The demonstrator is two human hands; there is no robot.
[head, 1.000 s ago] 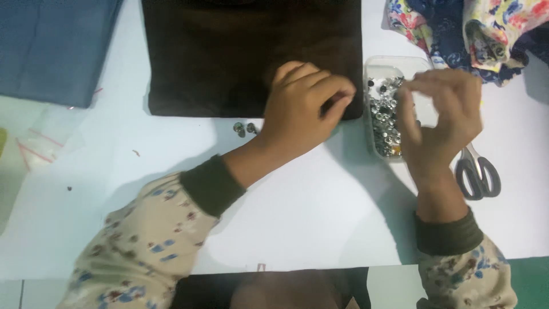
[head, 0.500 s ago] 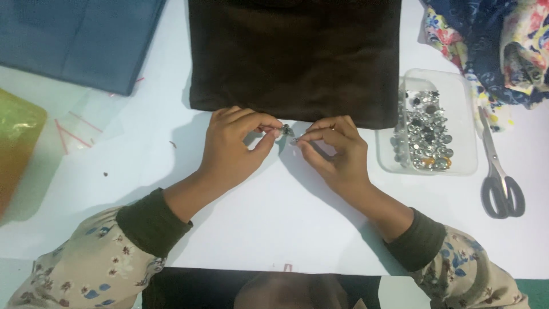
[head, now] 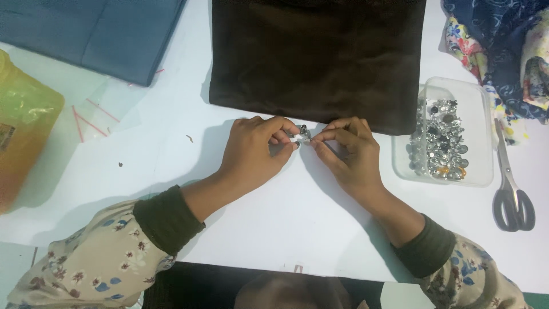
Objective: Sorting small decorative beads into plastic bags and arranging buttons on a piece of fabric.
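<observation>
1. Head view, nearest edge: the person's two forearms come up from the bottom of the picture in floral-print sleeves with dark green cuffs, over a white tabletop (head: 274, 229).
2. Left hand (head: 251, 151) lies knuckles up on the tabletop, its thumb and forefinger pinched narrow on a small metal fastener (head: 303, 133) at the fingertips.
3. Right hand (head: 349, 151) meets it from the other side, its grip likewise pinched tight with thumb and forefinger at the same small metal fastener; the fingertips of both hands touch or nearly touch there. How many pieces are held I cannot tell, as they are too small.
4. That fastener sits between the two hands, just in front of the near hem of a dark brown cloth (head: 317, 57), which lies flat and folded further up the tabletop.
5. To the right of the right hand stands a clear plastic tray (head: 483, 143) holding a heap of shiny metal fasteners (head: 440, 140).
6. Right of the tray lie scissors (head: 512, 194) with dark grey handles, blades pointing away from the person.
7. At the left edge sits a yellow-orange plastic bag (head: 23, 131), well apart from the hands.
8. Farthest off, a folded blue cloth (head: 91, 34) lies at the upper left, and a bundle of dark blue and flowered cloth (head: 503, 51) at the upper right, beyond the tray.
</observation>
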